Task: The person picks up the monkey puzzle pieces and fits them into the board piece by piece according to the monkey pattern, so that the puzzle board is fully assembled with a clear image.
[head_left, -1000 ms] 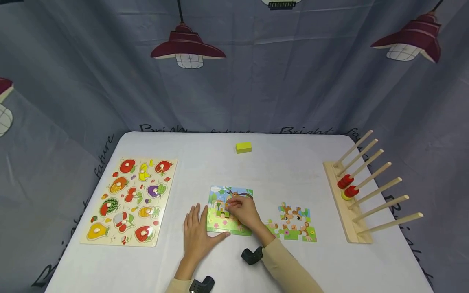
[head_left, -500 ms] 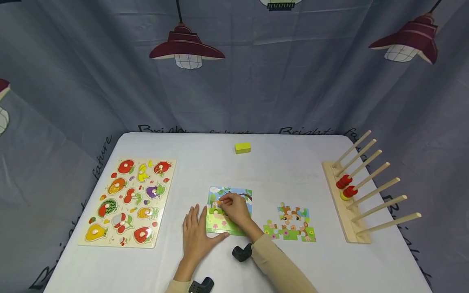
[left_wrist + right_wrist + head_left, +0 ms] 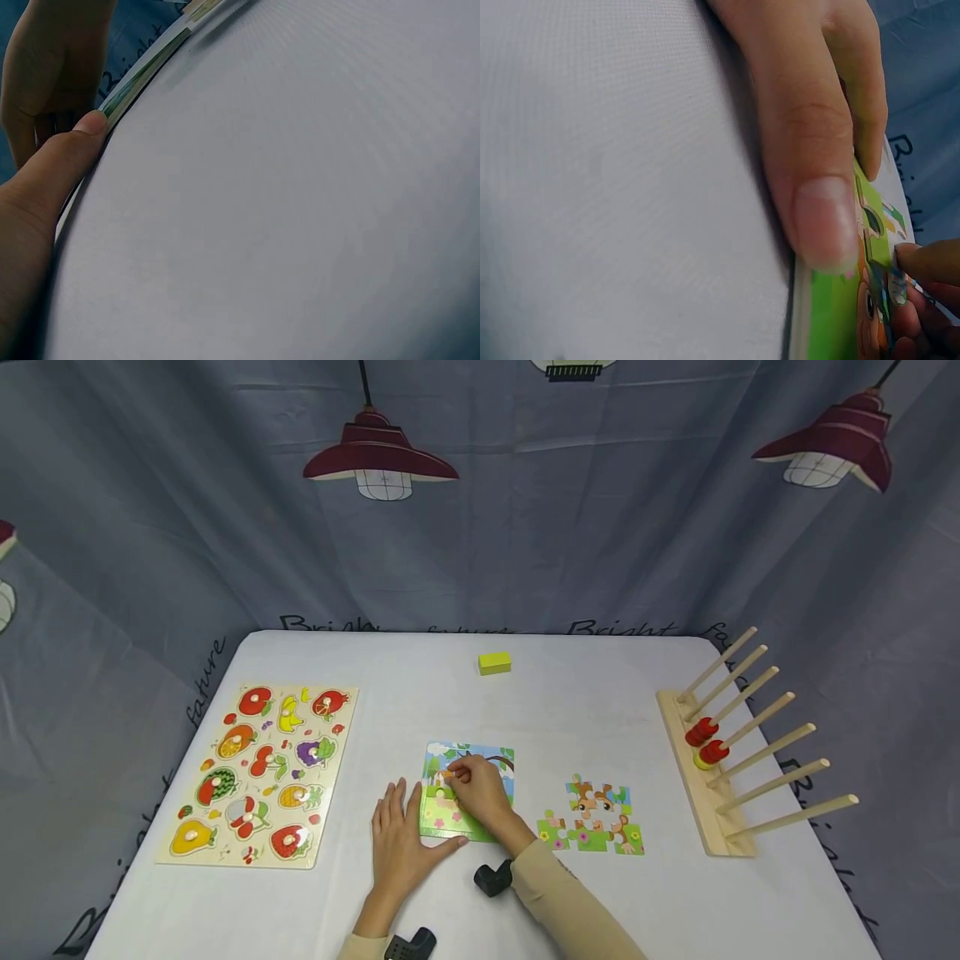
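Note:
A jigsaw puzzle board [image 3: 442,829] with a bright animal scene lies at the middle of the table. My left hand [image 3: 405,846] lies at its near left corner, fingers extended past the left side, thumb along the near edge. In the left wrist view that thumb [image 3: 88,127] touches the board's edge. Over the board's upper left part, my right hand [image 3: 480,787] pinches a small puzzle piece [image 3: 898,286] between thumb and fingers. Its picture is mostly hidden by the fingertips. Right of the board lie several loose joined pieces [image 3: 594,841] with a monkey picture.
A fruit peg puzzle [image 3: 326,827] lies at the left. A yellow block [image 3: 495,663] sits near the far edge. On the right stands a wooden rack [image 3: 701,785] with several upright pegs and red rings [image 3: 702,732] on some. A grey curtain [image 3: 480,552] hangs behind the table.
My right hand has moved a little left across the board, to its upper left part, and in the last half second it has barely shifted. The left hand stays at the board's corner.

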`<state>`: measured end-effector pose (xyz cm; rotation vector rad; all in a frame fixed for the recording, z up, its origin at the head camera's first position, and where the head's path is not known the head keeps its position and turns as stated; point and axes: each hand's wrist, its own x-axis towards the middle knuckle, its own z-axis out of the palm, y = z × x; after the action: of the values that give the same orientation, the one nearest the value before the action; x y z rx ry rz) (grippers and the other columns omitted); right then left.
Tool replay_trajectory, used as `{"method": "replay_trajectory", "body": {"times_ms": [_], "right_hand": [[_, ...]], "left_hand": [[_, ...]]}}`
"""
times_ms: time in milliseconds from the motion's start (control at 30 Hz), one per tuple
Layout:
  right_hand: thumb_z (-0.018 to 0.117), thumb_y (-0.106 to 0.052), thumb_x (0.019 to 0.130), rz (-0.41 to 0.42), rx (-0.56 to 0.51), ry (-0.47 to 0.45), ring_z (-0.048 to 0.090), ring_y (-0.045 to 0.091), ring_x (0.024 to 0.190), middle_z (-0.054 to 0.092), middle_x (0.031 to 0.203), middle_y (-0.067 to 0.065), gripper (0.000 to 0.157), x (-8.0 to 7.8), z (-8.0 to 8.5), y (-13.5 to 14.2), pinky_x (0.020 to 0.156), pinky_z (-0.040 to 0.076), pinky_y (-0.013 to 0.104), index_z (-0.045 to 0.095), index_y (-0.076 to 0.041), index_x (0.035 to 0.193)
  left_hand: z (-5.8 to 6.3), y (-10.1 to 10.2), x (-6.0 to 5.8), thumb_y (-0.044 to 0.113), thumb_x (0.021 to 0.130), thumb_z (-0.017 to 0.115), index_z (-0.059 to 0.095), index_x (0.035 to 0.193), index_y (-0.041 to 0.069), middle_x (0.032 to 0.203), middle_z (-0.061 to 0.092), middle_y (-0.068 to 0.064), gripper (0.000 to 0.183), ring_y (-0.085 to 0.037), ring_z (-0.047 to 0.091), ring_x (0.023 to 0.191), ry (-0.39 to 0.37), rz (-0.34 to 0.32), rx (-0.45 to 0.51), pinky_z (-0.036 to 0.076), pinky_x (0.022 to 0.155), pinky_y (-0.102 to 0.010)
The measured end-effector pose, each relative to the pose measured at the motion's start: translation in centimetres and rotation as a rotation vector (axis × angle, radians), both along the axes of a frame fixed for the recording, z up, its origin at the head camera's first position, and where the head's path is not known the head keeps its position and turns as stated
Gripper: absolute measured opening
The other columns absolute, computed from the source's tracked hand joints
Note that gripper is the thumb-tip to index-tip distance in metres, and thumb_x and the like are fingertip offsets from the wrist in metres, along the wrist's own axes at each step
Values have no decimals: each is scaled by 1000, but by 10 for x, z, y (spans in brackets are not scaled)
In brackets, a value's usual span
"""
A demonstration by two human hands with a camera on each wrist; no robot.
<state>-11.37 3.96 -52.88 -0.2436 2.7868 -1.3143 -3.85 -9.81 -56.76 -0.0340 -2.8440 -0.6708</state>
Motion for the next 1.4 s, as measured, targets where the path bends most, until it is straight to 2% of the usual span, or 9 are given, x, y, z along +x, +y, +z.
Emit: {"method": "replay_trajectory", "body": {"times_ms": [267, 533, 633, 767, 867, 1033, 1133, 1233, 1400], "right_hand": [[70, -15, 77, 23, 14, 36, 43, 5, 64, 56, 77, 1, 16, 0, -4, 1, 56, 38, 16, 68, -9, 92], [69, -14, 78, 53, 33, 98, 50, 9, 76, 58, 88, 1, 16, 4, -9, 2, 66, 45, 19, 67, -10, 93], [66, -15, 81, 60, 103, 212, 53, 12, 83, 59, 91, 0, 11, 10, -9, 1, 73, 46, 25, 67, -11, 91], [64, -18, 83, 117, 251, 415, 56, 16, 94, 61, 100, 1, 12, 24, -9, -4, 80, 46, 33, 68, -12, 92], [63, -21, 83, 185, 331, 485, 55, 18, 105, 60, 111, 4, 18, 37, -8, -9, 88, 45, 36, 67, -12, 98], [57, -28, 87, 296, 423, 436, 47, 22, 122, 53, 128, 8, 32, 53, -6, -14, 101, 39, 39, 61, -10, 113], [52, -33, 90, 330, 462, 378, 40, 26, 129, 47, 135, 11, 40, 59, -5, -14, 105, 35, 43, 55, -9, 122], [48, -36, 92, 333, 485, 337, 35, 29, 132, 42, 140, 13, 46, 62, -7, -13, 107, 31, 47, 51, -8, 127], [43, -37, 94, 347, 500, 337, 33, 30, 133, 40, 141, 14, 47, 63, -11, -12, 107, 30, 48, 50, -6, 128]], "left_hand": [[0, 0, 0, 80, 55, 59, 39, 137, 9, 143, 33, -17, 110, -31, 23, 136, 16, -2, 0, 15, 110, -47], [0, 0, 0, 79, 55, 60, 40, 137, 9, 142, 33, -18, 110, -32, 23, 135, 29, -9, 5, 15, 110, -48], [0, 0, 0, 78, 55, 62, 40, 136, 8, 142, 34, -19, 109, -33, 24, 135, 40, -9, 3, 16, 109, -48], [-1, -2, 0, 70, 55, 68, 43, 134, 6, 140, 36, -21, 105, -35, 26, 133, 75, -14, -14, 19, 107, -50], [-1, -2, 0, 61, 58, 71, 44, 133, 6, 139, 37, -22, 97, -37, 27, 132, 93, -23, -29, 21, 106, -50], [-2, -3, 0, 35, 66, 68, 45, 132, 5, 138, 38, -23, 77, -37, 28, 132, 106, -42, -24, 20, 106, -50], [-2, -3, 0, 23, 65, 63, 45, 132, 4, 138, 38, -23, 72, -38, 28, 132, 109, -44, -20, 19, 106, -51], [-2, -2, 0, 19, 64, 61, 45, 132, 4, 138, 38, -23, 72, -38, 27, 132, 105, -43, -22, 19, 107, -51], [-2, -2, 0, 17, 64, 58, 45, 132, 4, 138, 38, -23, 71, -38, 28, 132, 105, -41, -21, 20, 106, -51]]}}
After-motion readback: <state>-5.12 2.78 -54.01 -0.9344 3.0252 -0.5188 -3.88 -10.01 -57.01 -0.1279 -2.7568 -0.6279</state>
